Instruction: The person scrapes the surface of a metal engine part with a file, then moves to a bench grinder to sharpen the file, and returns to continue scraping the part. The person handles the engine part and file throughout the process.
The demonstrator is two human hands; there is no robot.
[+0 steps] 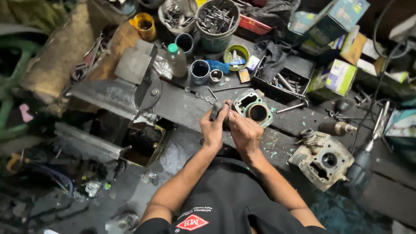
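Head view: the left hand (pixel 212 128) and right hand (pixel 244 130) close together around a small dark metal part (pixel 216 109) at bench centre. At two o'clock, touching, lies the grey engine cylinder block with green gasket residue (pixel 253 108). Likely hazards: greasy fingers could drop the part among the loose washers (pixel 200 93) at eleven o'clock; scraped flakes may enter the bore.

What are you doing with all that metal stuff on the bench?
A person in a black shirt leans over a cluttered dark workbench. Both hands meet at a small dark part: the left hand holds it and the right hand presses against it. Just beyond lies an engine cylinder block with a greenish gasket face. A cylinder head sits to the right, with green flakes scattered between.
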